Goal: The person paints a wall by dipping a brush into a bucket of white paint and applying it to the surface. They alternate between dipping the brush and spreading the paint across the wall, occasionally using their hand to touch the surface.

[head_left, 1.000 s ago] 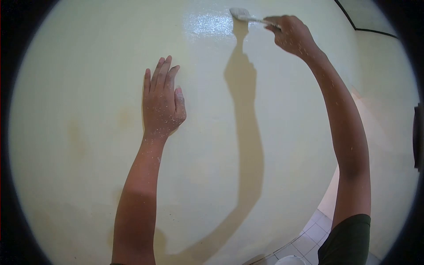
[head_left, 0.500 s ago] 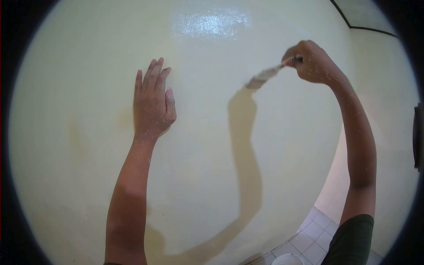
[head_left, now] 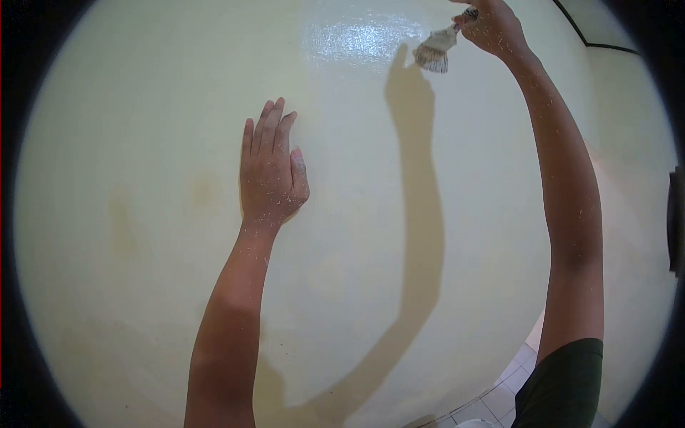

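My left hand (head_left: 272, 171) rests against the pale yellow wall (head_left: 342, 235), fingers stretched upward and holding nothing. Small light specks dot its skin. High on the right, my right hand (head_left: 494, 27) grips the handle of a paintbrush (head_left: 434, 51), partly cut off by the top of the view. The brush's pale, paint-coated bristles point down and to the left, at or close to the wall; contact is hard to tell. A wet, shiny patch (head_left: 364, 43) lies just left of the brush.
Yellowish stains (head_left: 123, 221) mark the left part of the wall. At lower right, a tiled floor (head_left: 499, 399) meets the wall, with the rim of a white container (head_left: 474, 424) at the bottom edge. A dark line (head_left: 571, 25) crosses the upper right corner.
My right hand has raised the paintbrush, and the bristles now hang downward and look spread. My left hand appears slightly farther right in the view, as the wall marks shift little.
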`<state>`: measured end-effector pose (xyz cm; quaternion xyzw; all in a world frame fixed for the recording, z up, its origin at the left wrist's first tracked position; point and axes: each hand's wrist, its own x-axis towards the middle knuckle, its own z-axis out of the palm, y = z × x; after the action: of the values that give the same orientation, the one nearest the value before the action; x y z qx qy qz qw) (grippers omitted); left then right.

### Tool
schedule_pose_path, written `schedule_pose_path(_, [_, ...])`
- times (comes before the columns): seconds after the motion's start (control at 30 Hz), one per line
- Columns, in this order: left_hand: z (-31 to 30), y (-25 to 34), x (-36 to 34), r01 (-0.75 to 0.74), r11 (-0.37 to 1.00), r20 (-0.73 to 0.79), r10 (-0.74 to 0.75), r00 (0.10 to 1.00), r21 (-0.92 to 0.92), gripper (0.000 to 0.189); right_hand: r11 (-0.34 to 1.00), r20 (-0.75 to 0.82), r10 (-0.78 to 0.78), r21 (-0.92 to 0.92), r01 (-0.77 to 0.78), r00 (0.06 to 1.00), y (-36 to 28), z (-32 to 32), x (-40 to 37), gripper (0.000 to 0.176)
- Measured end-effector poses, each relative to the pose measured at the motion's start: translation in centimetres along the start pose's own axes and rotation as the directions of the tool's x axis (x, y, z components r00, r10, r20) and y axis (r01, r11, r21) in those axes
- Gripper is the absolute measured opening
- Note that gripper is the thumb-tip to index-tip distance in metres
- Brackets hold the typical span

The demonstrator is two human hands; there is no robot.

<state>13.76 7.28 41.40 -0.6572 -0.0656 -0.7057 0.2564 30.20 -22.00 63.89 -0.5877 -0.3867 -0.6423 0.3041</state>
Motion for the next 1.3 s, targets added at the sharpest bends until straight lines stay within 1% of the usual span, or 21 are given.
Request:
schedule_pose_path(0.03, [0.0,0.1,0.1,0.006,1.0,0.011,-0.006,1.0,0.012,0.051,0.999,-0.014,-0.008,0.042,0.009,1.0,0.3,0.9,0.6,0.038])
schedule_pose_path(0.07, [-0.2,0.3,0.1,0.01,1.0,0.015,-0.011,1.0,0.016,0.051,0.999,-0.093,-0.053,-0.003,0.053,0.994,0.4,1.4,0.7,0.039])
schedule_pose_path(0.17, [-0.3,0.2,0.3,0.014,0.998,0.045,-0.017,0.999,0.065,0.051,0.989,-0.223,-0.139,-0.084,0.123,0.965,1.8,4.0,1.3,0.038])
schedule_pose_path(0.27, [0.1,0.0,0.0,0.003,0.999,0.009,-0.003,1.0,0.046,0.051,0.996,-0.287,-0.086,0.014,0.094,0.954,1.8,3.2,-0.7,0.034])
schedule_pose_path(0.37, [0.3,-0.1,0.0,0.002,0.999,0.007,-0.002,1.0,0.049,0.051,0.959,-0.157,-0.172,-0.254,0.128,0.972,3.4,3.6,-2.3,0.03])
schedule_pose_path(0.47, [0.4,-0.1,0.0,0.002,0.998,0.001,-0.002,1.0,0.058,0.051,0.988,0.0,-0.151,-0.045,0.151,0.989,4.8,3.4,-4.0,0.024])
schedule_pose_path(0.53, [0.4,0.1,-0.1,0.017,0.998,0.004,-0.017,1.0,0.057,0.051,0.985,0.065,-0.151,0.089,0.145,0.986,6.6,2.1,-4.5,0.023])
schedule_pose_path(0.67, [0.2,0.3,0.0,0.025,0.998,0.006,-0.026,1.0,0.056,0.05,0.947,0.219,-0.261,0.247,0.205,0.94,8.9,0.5,-5.9,0.022])
schedule_pose_path(0.77, [-0.3,0.7,0.3,0.021,0.998,0.014,-0.022,1.0,0.058,0.048,0.965,0.419,-0.219,0.227,0.133,0.881,8.3,-1.3,-8.4,0.021])
schedule_pose_path(0.87, [-0.5,0.5,0.3,-0.018,0.999,0.026,0.017,1.0,0.046,0.048,0.986,0.551,-0.134,0.156,0.057,0.823,6.7,-3.4,-11.9,0.021])
schedule_pose_path(0.9, [-0.4,0.2,0.2,-0.029,0.999,0.024,0.029,0.999,-0.015,0.047,0.989,0.595,-0.11,0.149,0.026,0.796,6.6,-3.4,-13.1,0.022])
schedule_pose_path(0.97, [0.2,-0.4,0.3,-0.034,0.992,0.025,0.038,0.999,-0.122,0.046,0.964,0.588,-0.222,0.252,0.085,0.778,8.7,-1.1,-15.5,0.022])
schedule_pose_path(1.0, [0.0,-0.3,0.0,-0.042,0.989,0.031,0.047,0.998,-0.143,0.045,0.95,0.57,-0.27,0.289,0.118,0.776,9.5,-1.0,-16.8,0.022])
schedule_pose_path(1.07, [-0.2,0.6,-0.4,-0.066,0.977,0.013,0.07,0.997,-0.202,0.044,0.932,0.594,-0.337,0.32,0.17,0.731,9.5,-2.9,-20.5,0.024])
schedule_pose_path(1.1, [-0.5,1.9,-1.0,-0.081,0.957,0.021,0.09,0.996,-0.279,0.044,0.951,0.662,-0.28,0.29,0.108,0.696,9.6,-3.6,-23.1,0.025])
schedule_pose_path(1.13, [-1.1,3.8,-2.4,-0.085,0.93,0.034,0.104,0.994,-0.357,0.044,0.968,0.691,-0.214,0.246,0.053,0.69,9.3,-4.7,-26.5,0.026])
schedule_pose_path(1.17, [-2.3,6.5,-4.4,-0.044,0.901,0.11,0.101,0.989,-0.432,0.044,0.96,0.719,-0.223,0.28,0.019,0.658,9.5,-5.6,-30.4,0.026])
schedule_pose_path(1.2, [-3.5,9.1,-6.5,0.008,0.868,0.185,0.097,0.978,-0.497,0.045,0.921,0.67,-0.298,0.39,0.018,0.68,11.2,-5.3,-36.5,0.031])
schedule_pose_path(1.23, [-6.0,12.3,-9.1,0.017,0.853,0.324,0.179,0.929,-0.521,0.046,0.896,0.711,-0.244,0.426,-0.127,0.66,10.5,-6.9,-41.1,0.033])
schedule_pose_path(1.27, [-8.5,15.5,-11.7,0.036,0.84,0.453,0.256,0.854,-0.541,0.049,0.861,0.796,-0.127,0.385,-0.333,0.592,9.6,-8.7,-45.6,0.033])
schedule_pose_path(1.3, [-10.5,18.5,-15.8,0.194,0.74,0.599,0.33,0.73,-0.644,0.048,0.773,0.869,-0.026,0.331,-0.542,0.494,8.8,-10.3,-49.7,0.03])
